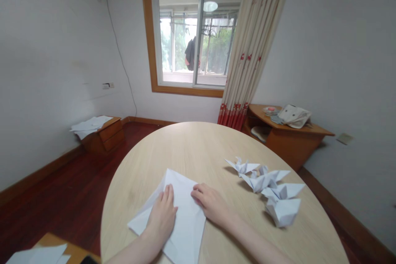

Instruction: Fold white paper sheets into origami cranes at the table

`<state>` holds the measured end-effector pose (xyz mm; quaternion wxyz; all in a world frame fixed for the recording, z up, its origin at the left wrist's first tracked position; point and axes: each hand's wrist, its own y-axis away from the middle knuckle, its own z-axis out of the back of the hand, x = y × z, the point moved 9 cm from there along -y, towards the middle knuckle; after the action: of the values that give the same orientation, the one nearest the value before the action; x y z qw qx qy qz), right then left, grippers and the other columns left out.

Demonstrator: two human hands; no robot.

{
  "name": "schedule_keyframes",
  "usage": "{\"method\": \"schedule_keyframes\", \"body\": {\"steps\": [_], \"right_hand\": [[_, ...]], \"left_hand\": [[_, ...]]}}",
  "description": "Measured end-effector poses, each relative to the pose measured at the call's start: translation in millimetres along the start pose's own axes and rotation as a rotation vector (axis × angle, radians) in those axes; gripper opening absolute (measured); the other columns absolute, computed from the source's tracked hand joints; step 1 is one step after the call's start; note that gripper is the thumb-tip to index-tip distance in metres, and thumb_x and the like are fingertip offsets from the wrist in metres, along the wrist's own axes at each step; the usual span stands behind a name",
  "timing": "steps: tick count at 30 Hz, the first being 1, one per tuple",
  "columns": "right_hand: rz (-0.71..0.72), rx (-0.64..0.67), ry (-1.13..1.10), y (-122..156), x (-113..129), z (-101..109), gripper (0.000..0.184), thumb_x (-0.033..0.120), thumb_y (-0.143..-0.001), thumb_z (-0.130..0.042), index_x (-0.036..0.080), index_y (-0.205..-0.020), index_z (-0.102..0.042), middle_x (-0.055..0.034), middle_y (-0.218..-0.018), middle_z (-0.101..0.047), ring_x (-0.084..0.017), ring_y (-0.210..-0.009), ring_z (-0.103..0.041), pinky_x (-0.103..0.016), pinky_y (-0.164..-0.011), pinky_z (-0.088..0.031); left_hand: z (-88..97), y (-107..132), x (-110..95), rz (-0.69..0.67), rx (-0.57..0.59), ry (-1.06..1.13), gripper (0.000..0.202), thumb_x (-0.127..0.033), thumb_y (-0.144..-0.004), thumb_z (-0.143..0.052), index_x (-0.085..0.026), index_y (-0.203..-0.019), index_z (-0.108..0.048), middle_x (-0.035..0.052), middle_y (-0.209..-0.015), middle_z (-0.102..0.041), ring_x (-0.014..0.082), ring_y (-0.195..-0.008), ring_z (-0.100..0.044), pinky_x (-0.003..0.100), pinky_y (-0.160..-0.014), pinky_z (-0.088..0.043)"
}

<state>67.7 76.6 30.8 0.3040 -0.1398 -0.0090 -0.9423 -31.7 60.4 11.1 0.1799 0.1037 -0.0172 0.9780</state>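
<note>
A white sheet of paper [185, 218] with fold creases lies on the round table in front of me, one corner pointing away. My left hand [162, 212] rests on the sheet's left part, palm down, its fingers stretched out and pressing on the paper. At the sheet's right edge is my right hand [212, 204], its fingers bent and closed on the paper's border; the thumb is mostly hidden. Several folded white paper cranes [266, 185] stand in a slanting row on the table, to the right of my right hand.
The round wooden table [198, 140] has a curved edge. A low cabinet [107, 136] with papers stands at left, and a corner desk [293, 140] with a cloth bag at right. More paper [40, 253] lies at lower left. A curtain [247, 49] hangs beside the window.
</note>
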Motion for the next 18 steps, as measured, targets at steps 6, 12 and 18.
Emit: {"method": "schedule_keyframes", "body": {"steps": [6, 12, 18], "right_hand": [[-0.005, 0.057, -0.139, 47.7, 16.4, -20.9, 0.065, 0.042, -0.091, -0.053, 0.019, -0.148, -0.032, -0.0137, -0.155, -0.025, -0.034, -0.142, -0.021, -0.055, -0.113, -0.021], [-0.04, -0.241, -0.082, 118.3, -8.7, 33.7, 0.032, 0.031, -0.094, -0.049, 0.027, -0.124, -0.06, -0.008, -0.135, -0.057, -0.028, -0.125, -0.051, -0.05, -0.105, -0.036], [-0.637, -0.956, 0.29, 209.4, -96.6, 113.0, 0.061, 0.07, -0.083, -0.042, 0.014, -0.097, -0.062, -0.0158, -0.088, -0.061, -0.034, -0.081, -0.057, -0.047, -0.066, -0.047]], "left_hand": [[-16.8, 10.3, -2.8, 0.136, 0.117, 0.327, 0.07, -0.054, -0.086, -0.053, -0.036, -0.146, -0.023, 0.0145, -0.157, -0.012, 0.0468, -0.141, -0.006, 0.078, -0.097, -0.012], [-21.9, -24.0, 52.8, 0.32, 0.027, 0.331, 0.07, -0.064, -0.085, -0.045, -0.034, -0.146, -0.029, 0.0169, -0.157, -0.012, 0.0456, -0.142, -0.001, 0.078, -0.096, -0.005], [-16.4, -61.7, 93.3, 0.405, -0.19, 0.354, 0.069, -0.056, -0.09, -0.039, -0.011, -0.143, -0.041, 0.025, -0.152, -0.024, 0.0468, -0.141, -0.012, 0.072, -0.103, -0.011]]}}
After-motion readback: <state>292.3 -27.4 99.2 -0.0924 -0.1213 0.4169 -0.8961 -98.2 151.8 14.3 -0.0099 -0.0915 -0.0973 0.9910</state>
